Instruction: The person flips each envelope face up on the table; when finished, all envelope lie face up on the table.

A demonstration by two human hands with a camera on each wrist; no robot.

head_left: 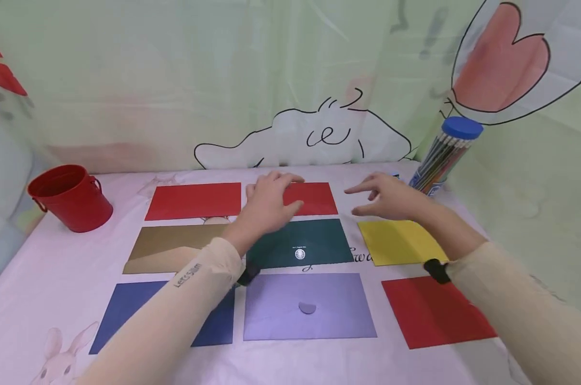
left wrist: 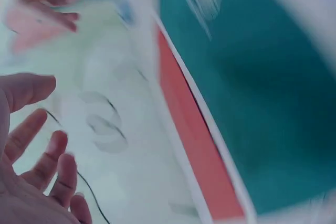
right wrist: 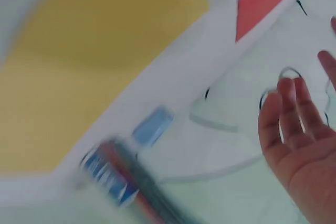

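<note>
Left hand (head_left: 270,203): fingers straight and loosely spread, holding nothing — it lies over the left end of the small red envelope (head_left: 314,198), at upper centre of the head view; whether the palm presses down or only hovers I cannot tell.
Right hand (head_left: 388,199): fingers relaxed and apart, holding nothing, raised above the surface (head_left: 54,278) just right of the same envelope, with a bare strip of cloth between them.
Envelope's place: back row of the grid, directly above the dark green envelope (head_left: 302,243) and right of the longer red envelope (head_left: 194,200).
Long axis: it runs left to right across the frame, so the two hands sit at its opposite short ends.
Which hand is nearer: the left — already over it; the right is near but apart.
Right-side neighbours: the yellow envelope (head_left: 398,241) lies below the right hand; the pencil tube (head_left: 444,155) with its blue cap stands at upper right, just beyond the fingertips.
Wrist views: both blurred — they show only open fingers and slices of red, green and yellow paper.
</note>
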